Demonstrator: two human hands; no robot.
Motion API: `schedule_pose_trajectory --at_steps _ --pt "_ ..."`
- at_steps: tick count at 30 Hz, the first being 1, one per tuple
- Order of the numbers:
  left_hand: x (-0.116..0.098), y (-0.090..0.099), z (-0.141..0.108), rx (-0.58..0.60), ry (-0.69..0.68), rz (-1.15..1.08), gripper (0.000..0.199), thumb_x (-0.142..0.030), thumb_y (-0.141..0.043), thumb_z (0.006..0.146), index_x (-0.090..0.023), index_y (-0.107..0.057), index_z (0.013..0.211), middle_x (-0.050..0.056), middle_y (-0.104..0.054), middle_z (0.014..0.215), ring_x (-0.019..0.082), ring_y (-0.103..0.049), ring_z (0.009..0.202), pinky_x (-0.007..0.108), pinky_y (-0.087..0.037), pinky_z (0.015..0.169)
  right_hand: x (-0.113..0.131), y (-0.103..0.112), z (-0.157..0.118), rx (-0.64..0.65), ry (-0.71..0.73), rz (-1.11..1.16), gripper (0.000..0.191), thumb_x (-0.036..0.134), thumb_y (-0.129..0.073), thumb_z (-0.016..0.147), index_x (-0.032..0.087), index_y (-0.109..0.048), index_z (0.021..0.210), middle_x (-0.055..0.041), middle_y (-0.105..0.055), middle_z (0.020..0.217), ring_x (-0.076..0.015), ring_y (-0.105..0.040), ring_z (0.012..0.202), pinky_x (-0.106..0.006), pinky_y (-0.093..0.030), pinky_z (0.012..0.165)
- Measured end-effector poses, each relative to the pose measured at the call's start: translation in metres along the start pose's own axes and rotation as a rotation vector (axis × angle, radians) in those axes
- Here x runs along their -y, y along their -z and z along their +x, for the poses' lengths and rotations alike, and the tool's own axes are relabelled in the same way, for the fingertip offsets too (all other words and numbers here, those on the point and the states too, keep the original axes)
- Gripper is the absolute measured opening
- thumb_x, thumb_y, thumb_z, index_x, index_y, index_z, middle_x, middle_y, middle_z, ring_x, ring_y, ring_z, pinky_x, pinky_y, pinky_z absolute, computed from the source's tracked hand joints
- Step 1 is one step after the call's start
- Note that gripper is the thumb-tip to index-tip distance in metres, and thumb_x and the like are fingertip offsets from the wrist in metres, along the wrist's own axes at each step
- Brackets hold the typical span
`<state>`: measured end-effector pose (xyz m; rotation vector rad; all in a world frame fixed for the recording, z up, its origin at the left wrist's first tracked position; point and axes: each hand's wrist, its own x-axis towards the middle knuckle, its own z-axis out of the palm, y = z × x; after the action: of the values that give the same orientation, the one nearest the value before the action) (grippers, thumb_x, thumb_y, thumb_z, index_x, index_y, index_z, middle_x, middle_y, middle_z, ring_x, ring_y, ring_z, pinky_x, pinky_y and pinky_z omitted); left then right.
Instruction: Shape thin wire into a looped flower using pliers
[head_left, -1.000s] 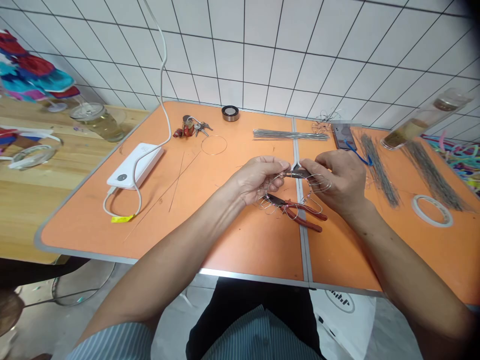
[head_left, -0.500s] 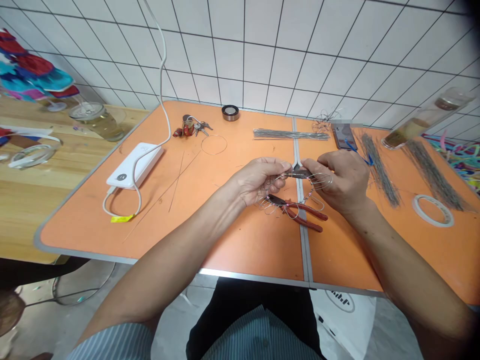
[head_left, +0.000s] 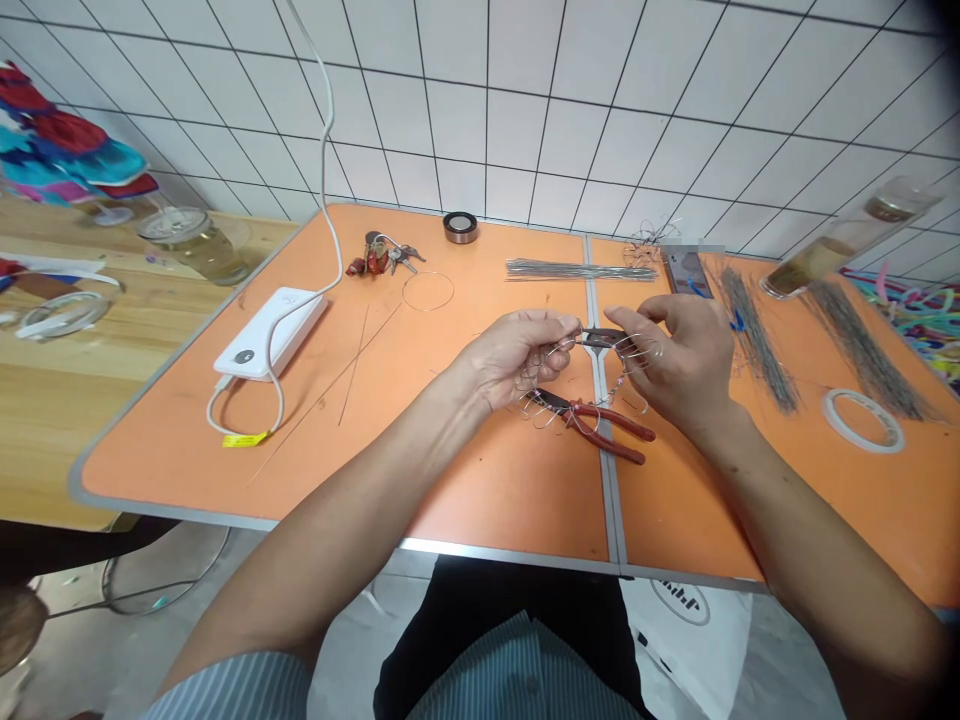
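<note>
Between my two hands is a thin looped wire ring point(head_left: 534, 375), with small loops and loose strands sticking out. My left hand point(head_left: 529, 355) is closed, pinching the ring's twisted wire between thumb and fingers. My right hand point(head_left: 679, 350) is curled closed at the ring's right side, and wire strands stick out past its fingers. A narrow dark piece point(head_left: 602, 338) spans the gap between the hands; its right end runs under my right fingers, and I cannot make out its kind. Red-handled pliers point(head_left: 600, 425) lie on the table just below, partly behind the ring.
Straight wires point(head_left: 581, 270) lie at the back, near a black tape roll point(head_left: 460, 227) and keys point(head_left: 386, 255). A white power bank point(head_left: 270, 333) with a cable sits left. Rightward are a phone point(head_left: 684, 270), wire bundles point(head_left: 757, 340), a white tape roll point(head_left: 862, 420) and a bottle point(head_left: 851, 240).
My left fingertips have drawn slightly away from the dark piece, which shows shifted a little up and to the right. My right hand has moved slightly; both hands remain closed.
</note>
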<state>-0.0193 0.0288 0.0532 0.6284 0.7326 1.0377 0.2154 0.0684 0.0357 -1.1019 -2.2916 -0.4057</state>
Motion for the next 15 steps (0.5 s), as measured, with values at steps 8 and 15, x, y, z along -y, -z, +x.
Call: schedule_pose_trajectory --at_steps 8,15 --pt "-0.002 0.009 0.003 -0.116 -0.318 0.194 0.017 -0.018 -0.074 0.092 -0.015 -0.067 0.077 -0.003 -0.059 0.066 0.006 -0.056 0.048 0.018 -0.038 0.045 -0.04 0.006 -0.035 0.235 0.038 -0.069 0.034 0.045 -0.06 0.107 0.022 -0.082 0.117 -0.0123 -0.072 0.101 -0.0291 -0.064 0.09 -0.042 -0.043 0.074" --pt "0.002 0.009 0.004 -0.11 -0.411 0.318 0.017 -0.024 -0.078 0.089 -0.017 -0.067 0.078 -0.003 -0.059 0.066 0.006 -0.056 0.051 0.02 -0.041 0.051 -0.063 0.016 -0.084 0.509 -0.249 0.05 0.04 0.054 -0.063 0.104 0.023 -0.079 0.125 -0.0115 -0.072 0.108 -0.0329 -0.072 0.103 -0.046 -0.054 0.085"
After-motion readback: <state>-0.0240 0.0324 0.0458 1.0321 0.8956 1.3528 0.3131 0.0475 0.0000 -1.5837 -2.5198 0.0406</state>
